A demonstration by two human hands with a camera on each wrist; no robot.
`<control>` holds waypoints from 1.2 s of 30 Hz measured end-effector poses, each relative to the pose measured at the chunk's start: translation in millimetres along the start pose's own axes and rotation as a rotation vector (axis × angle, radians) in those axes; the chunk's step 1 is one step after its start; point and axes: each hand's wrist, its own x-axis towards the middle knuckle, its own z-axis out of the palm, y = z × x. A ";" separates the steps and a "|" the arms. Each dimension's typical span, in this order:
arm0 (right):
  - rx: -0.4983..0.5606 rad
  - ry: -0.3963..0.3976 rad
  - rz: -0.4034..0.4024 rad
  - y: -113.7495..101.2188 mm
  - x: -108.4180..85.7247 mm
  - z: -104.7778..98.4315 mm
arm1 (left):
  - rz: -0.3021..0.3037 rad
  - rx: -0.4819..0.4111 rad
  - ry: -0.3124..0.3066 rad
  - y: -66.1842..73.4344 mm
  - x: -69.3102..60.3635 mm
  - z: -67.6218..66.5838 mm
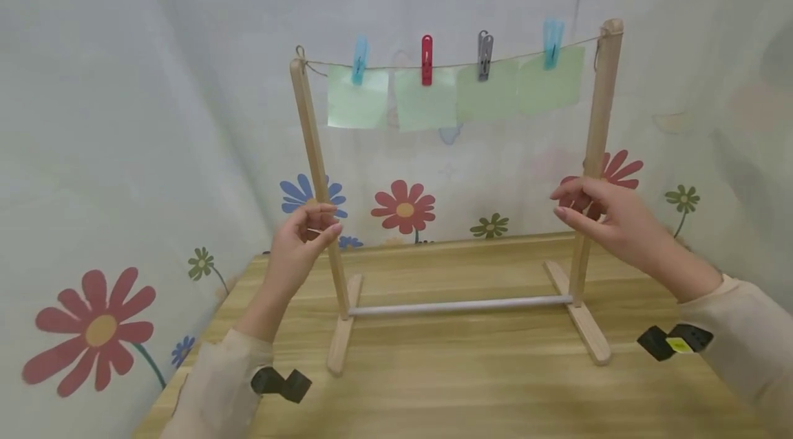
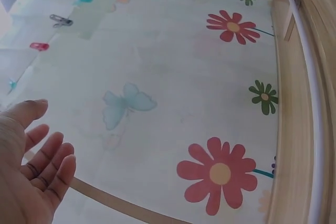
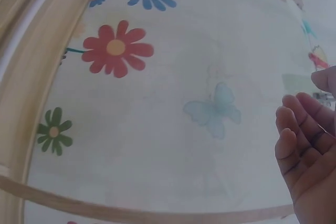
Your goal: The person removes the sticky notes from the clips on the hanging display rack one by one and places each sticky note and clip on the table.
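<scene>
Left hand [image 1: 299, 241] near left post [image 1: 311, 136], right hand [image 1: 616, 219] near right post [image 1: 604, 102]; contact unclear. Both unladen, fingers loosely bent, thumb parted. Wide gap between them. Far edge of table [image 1: 458, 384] lies beyond white rod [image 1: 458, 305]. Above, between the hands, green sheets [image 1: 359, 105] hang clipped along a string [image 1: 455, 66].

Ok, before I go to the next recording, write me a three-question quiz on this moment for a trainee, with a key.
1. How many green sheets hang from the string?
2. True or false: the right hand is pinching one of the green sheets.
3. Fill in the missing colour, going left to right in the head view: first light blue clip, ____ clip, gray clip, second light blue clip.

Key:
1. Four.
2. False; the right hand holds nothing.
3. Red; the red clip comes second.
</scene>
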 end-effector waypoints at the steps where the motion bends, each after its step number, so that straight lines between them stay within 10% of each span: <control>1: 0.010 -0.006 -0.002 -1.8 4.9 -1.0 | 0.009 0.004 0.008 2.3 3.6 0.2; 17: 0.148 -0.167 0.111 -40.6 83.7 -14.4 | -0.032 -0.150 0.052 44.0 46.9 5.7; 29: 0.224 -0.192 0.049 -84.0 145.7 -12.0 | -0.081 -0.382 0.139 61.9 64.9 19.3; 36: 0.241 -0.171 0.014 -103.7 177.2 -8.3 | -0.110 -0.374 0.165 70.2 70.2 24.4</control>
